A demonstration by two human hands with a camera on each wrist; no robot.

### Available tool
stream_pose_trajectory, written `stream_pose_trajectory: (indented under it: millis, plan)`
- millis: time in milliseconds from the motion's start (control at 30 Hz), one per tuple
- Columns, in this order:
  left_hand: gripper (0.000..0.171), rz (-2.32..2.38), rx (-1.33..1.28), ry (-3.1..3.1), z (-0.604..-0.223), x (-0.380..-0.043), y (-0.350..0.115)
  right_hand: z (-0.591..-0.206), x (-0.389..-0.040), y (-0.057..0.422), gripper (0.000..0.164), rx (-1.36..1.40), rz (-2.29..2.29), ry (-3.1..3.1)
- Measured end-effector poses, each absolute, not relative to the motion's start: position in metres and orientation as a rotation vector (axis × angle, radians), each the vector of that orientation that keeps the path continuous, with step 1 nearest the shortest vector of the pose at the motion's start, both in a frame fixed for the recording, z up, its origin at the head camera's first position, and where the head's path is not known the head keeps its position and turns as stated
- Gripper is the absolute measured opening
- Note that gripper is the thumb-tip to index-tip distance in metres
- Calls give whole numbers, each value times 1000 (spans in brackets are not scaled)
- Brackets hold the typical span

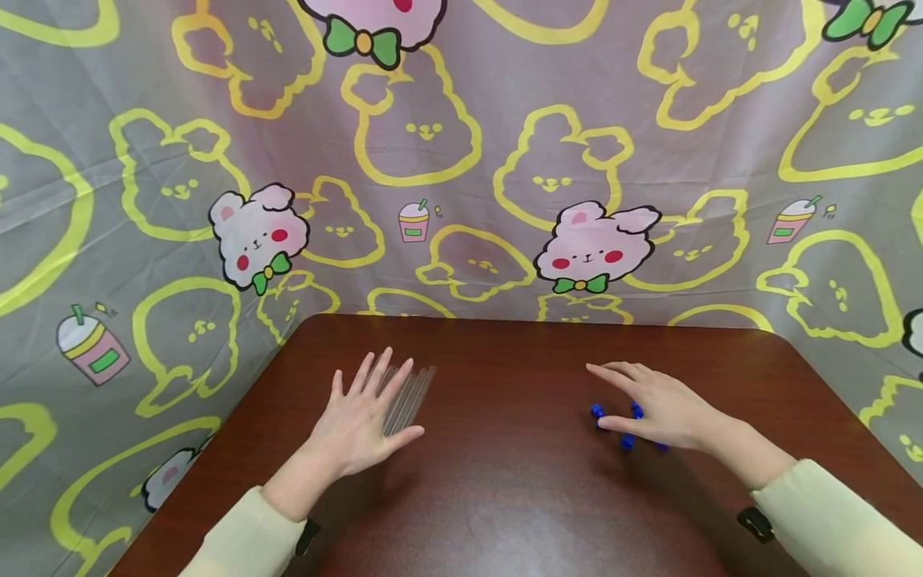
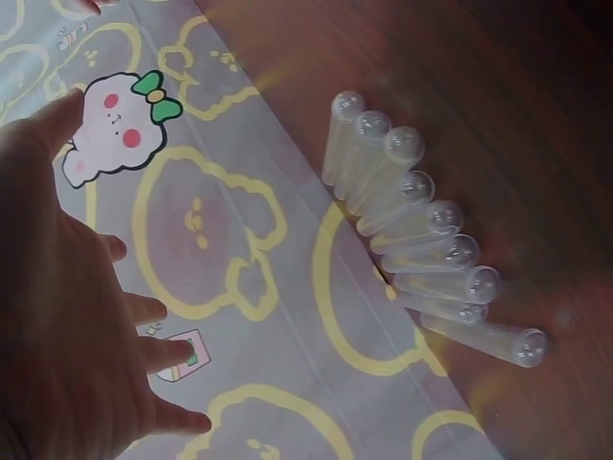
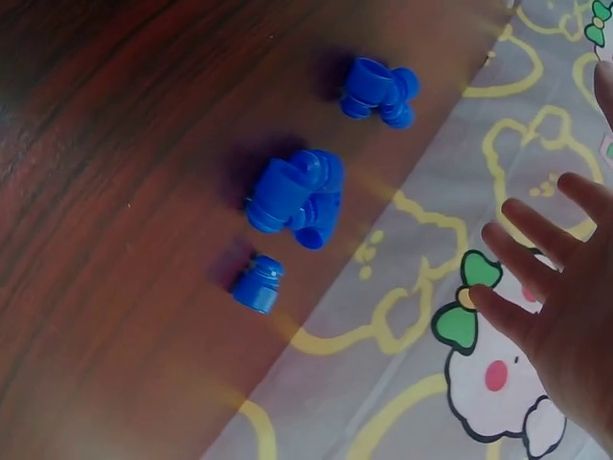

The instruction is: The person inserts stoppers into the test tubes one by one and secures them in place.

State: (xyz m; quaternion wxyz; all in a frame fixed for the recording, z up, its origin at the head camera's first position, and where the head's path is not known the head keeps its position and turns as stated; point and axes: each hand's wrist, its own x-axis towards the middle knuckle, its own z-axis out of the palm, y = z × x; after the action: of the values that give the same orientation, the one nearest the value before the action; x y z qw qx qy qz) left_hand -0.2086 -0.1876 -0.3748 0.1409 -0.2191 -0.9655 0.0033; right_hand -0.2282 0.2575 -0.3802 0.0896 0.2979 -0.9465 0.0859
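In the head view my left hand [image 1: 353, 433] hovers over the left half of the table with its fingers spread, holding nothing. Beneath and beside it, a row of clear, round-bottomed test tubes [image 1: 411, 401] lies on the wood. The left wrist view shows several of these test tubes [image 2: 417, 187] side by side, rounded ends toward the camera. On the other side, my right hand [image 1: 671, 409] is held above the table, fingers extended and thumb apart, with nothing in its grasp. Small blue caps [image 1: 628, 441] lie under it, partly hidden. Several blue caps [image 3: 280, 196] sit in loose clusters in the right wrist view.
The dark brown wooden table [image 1: 490, 481] has rounded far corners. A grey curtain [image 1: 461, 272] with yellow outlines and cartoon animals hangs behind it and along both sides. Dark straps [image 1: 755, 522] are on both wrists, by the pale sleeves [image 1: 836, 513].
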Motion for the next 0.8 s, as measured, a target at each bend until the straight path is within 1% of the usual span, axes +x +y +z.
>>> stream_pose_trajectory:
  millis: [367, 633, 800]
  plan:
    - [94, -143, -677, -2831, -382, -218, -193, -389, -239, 259, 71, 874, 407, -2890]
    - [94, -254, -753, -2833, -388, -225, -196, -398, -247, 265, 68, 835, 500, -2934]
    - [95, -283, -792, -2833, -390, -229, -196, -404, -253, 269, 63, 858, 555, -2927]
